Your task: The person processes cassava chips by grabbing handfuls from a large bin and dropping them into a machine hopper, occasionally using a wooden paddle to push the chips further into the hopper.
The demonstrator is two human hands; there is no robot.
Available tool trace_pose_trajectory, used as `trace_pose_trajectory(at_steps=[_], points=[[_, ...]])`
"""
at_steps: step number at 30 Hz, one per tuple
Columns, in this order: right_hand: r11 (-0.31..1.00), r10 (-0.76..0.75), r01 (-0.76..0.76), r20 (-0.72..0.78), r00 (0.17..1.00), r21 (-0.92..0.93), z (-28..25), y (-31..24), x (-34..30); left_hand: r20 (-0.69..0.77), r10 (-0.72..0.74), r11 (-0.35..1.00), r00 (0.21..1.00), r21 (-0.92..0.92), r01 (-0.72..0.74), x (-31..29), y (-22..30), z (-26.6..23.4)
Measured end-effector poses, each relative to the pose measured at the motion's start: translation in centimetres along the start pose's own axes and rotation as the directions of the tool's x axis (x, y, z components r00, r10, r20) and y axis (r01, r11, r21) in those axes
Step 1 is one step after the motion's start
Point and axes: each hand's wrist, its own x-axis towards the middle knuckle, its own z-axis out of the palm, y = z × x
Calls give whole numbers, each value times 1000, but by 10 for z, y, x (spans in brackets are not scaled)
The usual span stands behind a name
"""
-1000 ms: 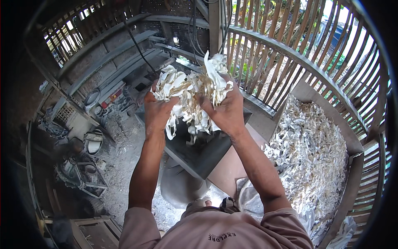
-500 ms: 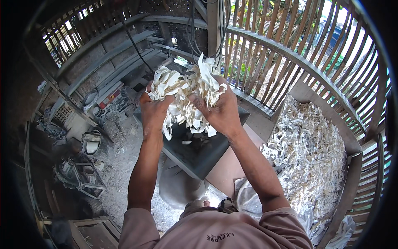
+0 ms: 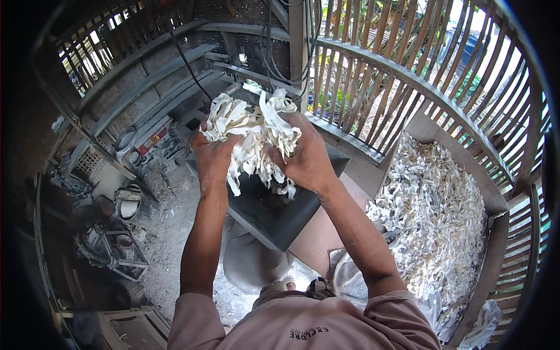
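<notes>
Between my two hands is a loose clump of dried, cream-white shreds (image 3: 252, 135), thin and curled like peeled strips. My left hand (image 3: 213, 153) grips its left side, and my right hand (image 3: 303, 153) is closed round its right side. Some strips hang below my palms. Directly underneath is a dark grey, square-mouthed metal hopper (image 3: 265, 224); its inside is mostly shadowed and partly hidden by the clump. My fingertips are covered by the shreds.
A big heap of the same shreds (image 3: 434, 216) fills a wooden-sided bin at the right. Slatted walls (image 3: 408, 76) curve round the far and right sides. Left, on the dusty floor, stand a bucket (image 3: 129, 201) and a metal frame (image 3: 125, 256). A brownish board (image 3: 318, 245) lies beside the hopper.
My hands have come slightly closer together, the right one moving left. The clump looks smaller and more compressed, and a few strips hang lower over the hopper.
</notes>
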Motion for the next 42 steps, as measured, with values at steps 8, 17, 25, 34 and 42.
trace_pose_trajectory(at_steps=[8, 17, 25, 34, 42], points=[[990, 11, -7, 28, 1000, -138, 8, 2, -3, 43, 43, 999, 998, 7, -43, 0, -2, -3], [985, -27, 42, 90, 996, -165, 7, -1, -7, 40, 4, 999, 999, -32, -3, -1, -5, -7], [952, 111, -64, 144, 983, -298, 7, -10, -11, 51, 31, 1000, 998, -1, -31, 0, -6, -8], [963, -55, 52, -6, 998, -266, 7, -6, -10, 64, 49, 997, 997, 59, -52, -1, -8, -6], [907, 70, 44, 255, 964, -418, 11, -5, -14, 77, 102, 989, 992, 98, -109, 3, -15, -16]])
